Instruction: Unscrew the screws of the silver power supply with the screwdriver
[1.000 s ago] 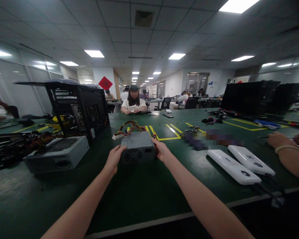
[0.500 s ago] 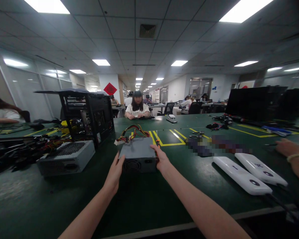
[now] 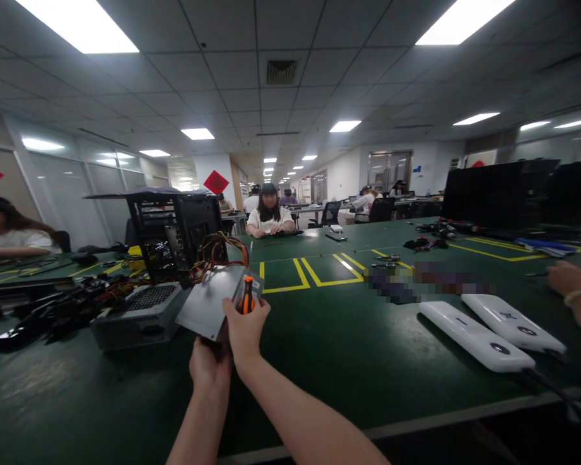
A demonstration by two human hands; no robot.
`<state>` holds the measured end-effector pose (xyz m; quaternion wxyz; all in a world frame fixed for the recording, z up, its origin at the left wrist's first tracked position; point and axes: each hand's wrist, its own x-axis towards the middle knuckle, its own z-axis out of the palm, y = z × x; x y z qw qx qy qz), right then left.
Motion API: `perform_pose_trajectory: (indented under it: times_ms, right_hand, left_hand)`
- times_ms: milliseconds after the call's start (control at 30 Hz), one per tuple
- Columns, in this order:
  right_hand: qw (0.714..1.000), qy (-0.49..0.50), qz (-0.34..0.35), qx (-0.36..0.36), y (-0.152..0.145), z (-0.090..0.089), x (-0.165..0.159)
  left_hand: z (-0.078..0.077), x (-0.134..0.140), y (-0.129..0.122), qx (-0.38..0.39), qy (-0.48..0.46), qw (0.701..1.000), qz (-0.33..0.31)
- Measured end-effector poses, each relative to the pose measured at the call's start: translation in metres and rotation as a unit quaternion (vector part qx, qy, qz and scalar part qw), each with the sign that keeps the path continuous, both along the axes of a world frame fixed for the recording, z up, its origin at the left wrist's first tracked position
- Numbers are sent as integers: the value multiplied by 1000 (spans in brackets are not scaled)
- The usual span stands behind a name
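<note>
A grey computer power supply (image 3: 207,302) is tilted up off the table, with a bundle of coloured cables (image 3: 223,252) at its far side. My left hand (image 3: 210,365) grips it from below at the near end; those fingers are partly hidden. My right hand (image 3: 246,326) is closed around a screwdriver (image 3: 247,294) with an orange and black handle, its thumb against the power supply's right edge. Just left of it, a second power supply (image 3: 138,316) with a mesh grille rests on the table. Behind that stands an open black computer case (image 3: 198,226).
Dark cables (image 3: 53,310) lie heaped at left on the green table (image 3: 319,361). Two white numbered devices (image 3: 474,336) lie at right, near another person's hand (image 3: 569,284). Black monitors (image 3: 494,197) stand at the far right. Across the table sits a person (image 3: 270,219).
The power supply has moved left and tilted, its cables swinging left with it. My left hand has gone from its side to underneath. The screwdriver in my right hand now shows more fully.
</note>
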<state>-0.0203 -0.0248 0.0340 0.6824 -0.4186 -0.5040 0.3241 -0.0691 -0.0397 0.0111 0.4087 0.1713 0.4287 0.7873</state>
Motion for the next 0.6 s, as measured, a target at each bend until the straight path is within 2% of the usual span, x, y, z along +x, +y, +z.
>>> perform_pose_trajectory:
  times_ms: [100, 167, 267, 400, 600]
  right_hand:
    - [1000, -7, -1, 9, -15, 3, -1]
    - [999, -26, 18, 34, -20, 4, 1]
    - [996, -57, 41, 61, -23, 3, 6]
    - [990, -99, 58, 84, -27, 2, 11]
    - [987, -126, 55, 78, -31, 5, 14]
  left_hand:
    - [3, 3, -7, -7, -117, 993, 20]
    - [4, 5, -13, 25, -178, 984, -14]
    - [3, 5, -20, 80, -201, 973, -79]
    - [-2, 1, -27, 102, -226, 964, -100]
    - [-7, -7, -36, 50, -208, 970, -116]
